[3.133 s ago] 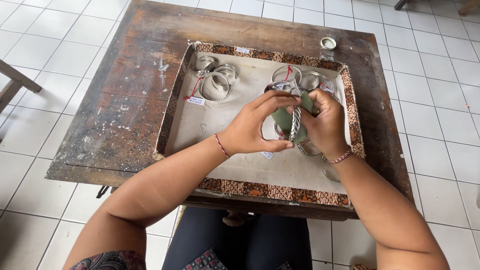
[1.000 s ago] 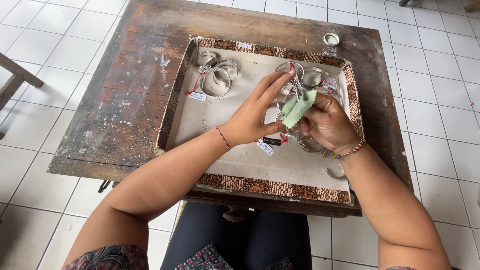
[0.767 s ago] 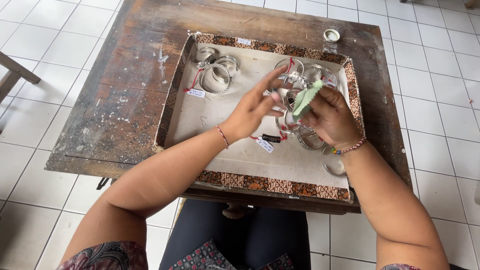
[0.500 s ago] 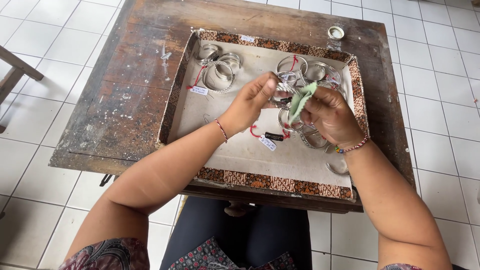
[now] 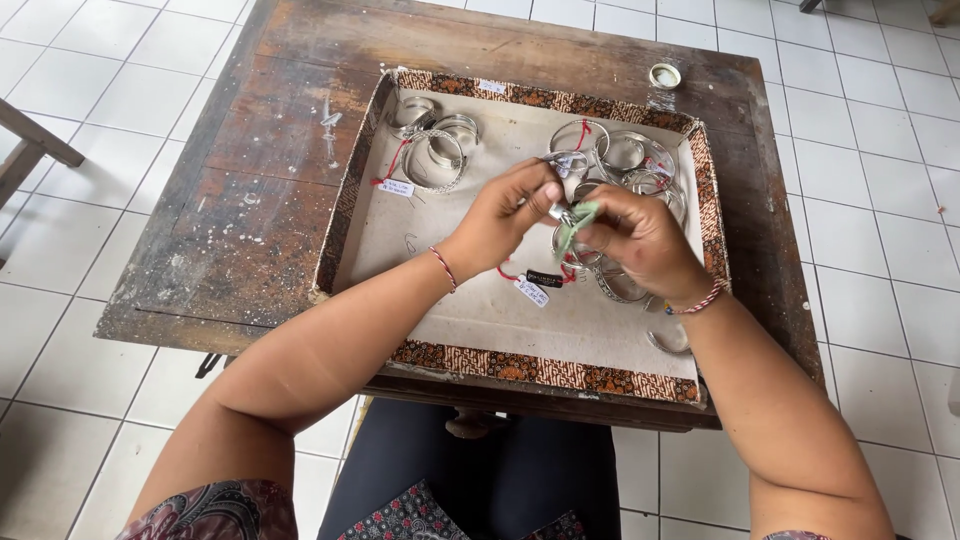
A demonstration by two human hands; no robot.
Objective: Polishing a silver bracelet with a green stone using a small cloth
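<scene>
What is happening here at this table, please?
A person sits at a worn wooden table and works over a shallow tray with a patterned border. The left hand and the right hand meet above the tray: together they hold a silver bangle and a small green cloth against it. More silver bangles with red strings and paper tags lie in the tray.

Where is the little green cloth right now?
In the head view, the green cloth is pinched between the left hand and the right hand, above the right half of the tray, near the silver bangles.
</scene>
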